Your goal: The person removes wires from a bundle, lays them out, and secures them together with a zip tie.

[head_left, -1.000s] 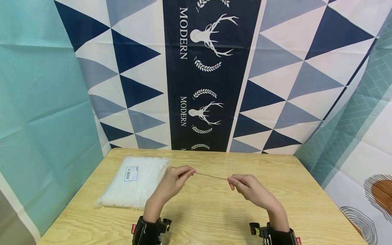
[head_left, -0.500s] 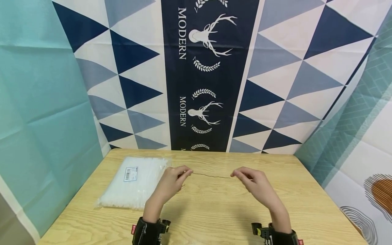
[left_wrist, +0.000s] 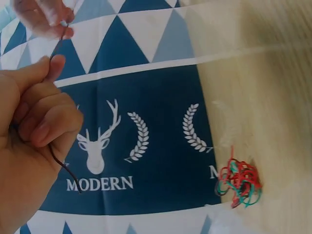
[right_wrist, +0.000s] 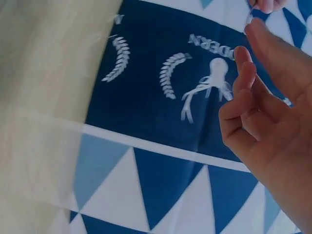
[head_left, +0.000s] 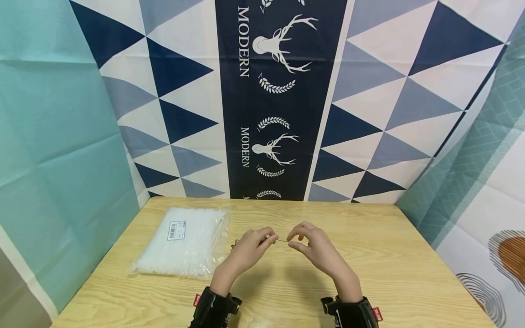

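A thin dark string [head_left: 282, 240] spans the short gap between the hands above the table. My left hand [head_left: 250, 250] pinches it between thumb and fingers; in the left wrist view its tail [left_wrist: 68, 170] hangs below the curled fingers of that hand [left_wrist: 39, 112]. My right hand [head_left: 317, 248] is at the string's other end, thumb and index finger apart. The right wrist view shows this hand [right_wrist: 273, 102] with relaxed, bent fingers and the thumb tip close to the string; whether they touch is unclear. A red and green tangle of strings [left_wrist: 239, 183] lies beyond the left hand.
A clear plastic bag of white items with a label [head_left: 180, 255] lies at the left of the wooden table [head_left: 393, 273]. Patterned cloth [head_left: 188, 118] hangs behind the table, with more cloth at both sides.
The hands have come closer together, so the visible string between them is shorter. My left hand has moved right and my right hand left; the right thumb and index finger have parted.
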